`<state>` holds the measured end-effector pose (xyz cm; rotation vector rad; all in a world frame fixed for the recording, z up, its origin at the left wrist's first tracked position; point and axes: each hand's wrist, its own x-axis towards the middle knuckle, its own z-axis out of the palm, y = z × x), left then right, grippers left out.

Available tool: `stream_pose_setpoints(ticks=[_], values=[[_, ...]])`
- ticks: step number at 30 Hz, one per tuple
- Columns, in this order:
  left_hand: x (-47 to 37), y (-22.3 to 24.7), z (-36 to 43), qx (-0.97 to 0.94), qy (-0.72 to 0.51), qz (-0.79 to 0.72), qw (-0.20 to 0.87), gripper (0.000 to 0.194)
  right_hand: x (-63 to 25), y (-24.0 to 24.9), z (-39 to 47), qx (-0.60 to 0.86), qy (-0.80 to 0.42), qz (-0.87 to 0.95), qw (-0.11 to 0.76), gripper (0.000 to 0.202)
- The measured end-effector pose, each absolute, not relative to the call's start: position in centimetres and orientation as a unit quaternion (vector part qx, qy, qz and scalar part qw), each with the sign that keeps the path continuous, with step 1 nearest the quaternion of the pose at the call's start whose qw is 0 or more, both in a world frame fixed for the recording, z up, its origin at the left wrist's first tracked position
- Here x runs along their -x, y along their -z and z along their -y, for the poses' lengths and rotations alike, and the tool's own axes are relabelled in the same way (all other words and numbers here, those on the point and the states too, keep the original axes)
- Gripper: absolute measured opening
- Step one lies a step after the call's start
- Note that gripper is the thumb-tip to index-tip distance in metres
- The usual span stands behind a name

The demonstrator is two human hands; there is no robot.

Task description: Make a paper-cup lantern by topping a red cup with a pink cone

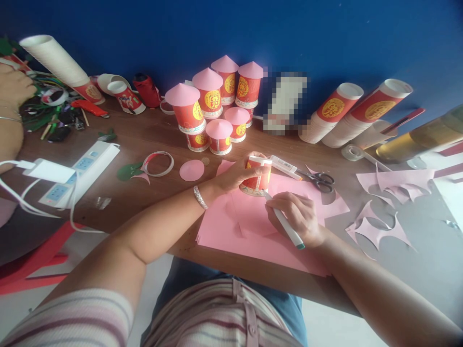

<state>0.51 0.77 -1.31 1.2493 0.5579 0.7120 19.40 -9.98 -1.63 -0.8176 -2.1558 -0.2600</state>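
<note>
A red paper cup with a white band is held in my left hand, its fingers wrapped round it above a stack of pink paper. My right hand grips a white marker with a green end. The marker's tip meets or nearly meets the cup's lower rim; I cannot tell which. Beside the cup lie a white pen-like tube and black-handled scissors. Left of my hand rests a pink paper disc.
Several red cups with pink cone tops stand at the back. Cup stacks lean at the right, near pink scraps and a tape roll. A power strip with cables lies left, by another person's arm.
</note>
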Motion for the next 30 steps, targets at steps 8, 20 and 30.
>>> stream_pose_setpoints(ticks=[8,20,30], values=[[-0.6,1.5,-0.7,-0.556,-0.331,-0.263,0.716,0.056,-19.4,1.5,10.0,0.317,0.092,0.854,0.401,0.023],[-0.6,1.9,-0.9,-0.567,-0.339,-0.245,0.710,0.055,-19.4,1.5,10.1,0.313,0.082,0.855,0.405,0.024],[-0.6,2.2,-1.0,-0.523,-0.339,-0.262,0.737,0.062,-19.4,1.6,10.0,0.304,0.095,0.856,0.407,0.022]])
